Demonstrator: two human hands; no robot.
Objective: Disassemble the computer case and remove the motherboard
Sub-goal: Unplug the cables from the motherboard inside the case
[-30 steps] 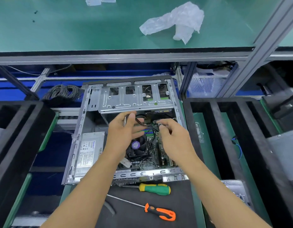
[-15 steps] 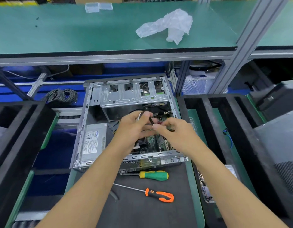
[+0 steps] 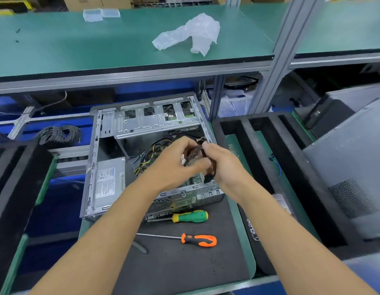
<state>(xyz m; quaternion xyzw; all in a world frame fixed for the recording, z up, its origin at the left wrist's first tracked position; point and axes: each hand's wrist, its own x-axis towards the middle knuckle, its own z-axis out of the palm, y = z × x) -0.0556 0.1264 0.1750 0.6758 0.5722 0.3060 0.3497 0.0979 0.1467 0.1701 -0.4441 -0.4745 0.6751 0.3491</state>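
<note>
— Where is the case, and how does it lie?

— The computer case (image 3: 106, 167) lies on its side on the dark mat (image 3: 184, 262) in front of me, open face up. Its long axis runs away from me, drive cage (image 3: 155, 122) at the far end, perforated rear panel nearest me.

— And your hands?

— Both are over the opening. My left hand (image 3: 174, 165) and right hand (image 3: 225, 165) have curled fingers pinching a looped dark cable (image 3: 212, 167) between them.

— Can you see the motherboard?

— Barely. My hands cover most of the motherboard (image 3: 193, 179); only green slivers show. The cable's ends are blurred.

— Materials?

— Bare grey sheet metal, a boxy labelled power supply (image 3: 109, 182) on the left, yellow and black wires (image 3: 146, 160). Two screwdrivers lie on the mat: a green-handled screwdriver (image 3: 190, 217) and an orange-handled screwdriver (image 3: 197, 240).
</note>
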